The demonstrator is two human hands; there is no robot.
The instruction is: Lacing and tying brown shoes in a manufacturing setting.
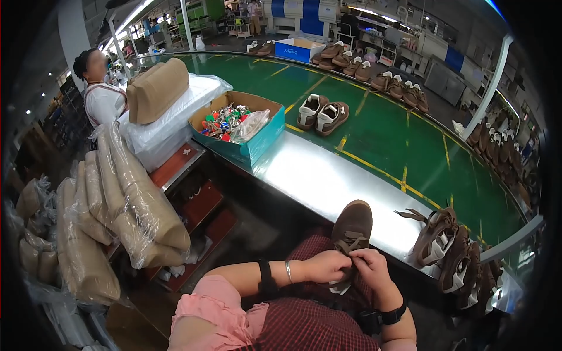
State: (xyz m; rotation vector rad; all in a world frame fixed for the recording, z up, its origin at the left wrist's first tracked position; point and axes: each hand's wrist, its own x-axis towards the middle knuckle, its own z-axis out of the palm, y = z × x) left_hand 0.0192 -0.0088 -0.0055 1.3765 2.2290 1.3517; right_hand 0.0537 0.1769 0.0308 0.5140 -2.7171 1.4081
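Note:
A brown lace-up shoe [352,217] rests in front of me, its toe pointing away and over the metal edge of the line. Both hands meet at its laced opening. My left hand [329,267] is closed in a pinch at the tan shoelace [355,238]. From the other side, my right hand [372,268] pinches the lace too, its fingertips close to the left ones. The fingers partly cover the lacing, and the heel sits low between my forearms, with a bit of white lining showing.
A green conveyor [380,140] carries a brown shoe pair [324,114]. A teal carton [257,146] of colourful metal pieces stands left of it. Several brown shoes [436,240] lie at right. Bagged tan paper stuffing [126,205] fills the left. A person [102,96] stands far left.

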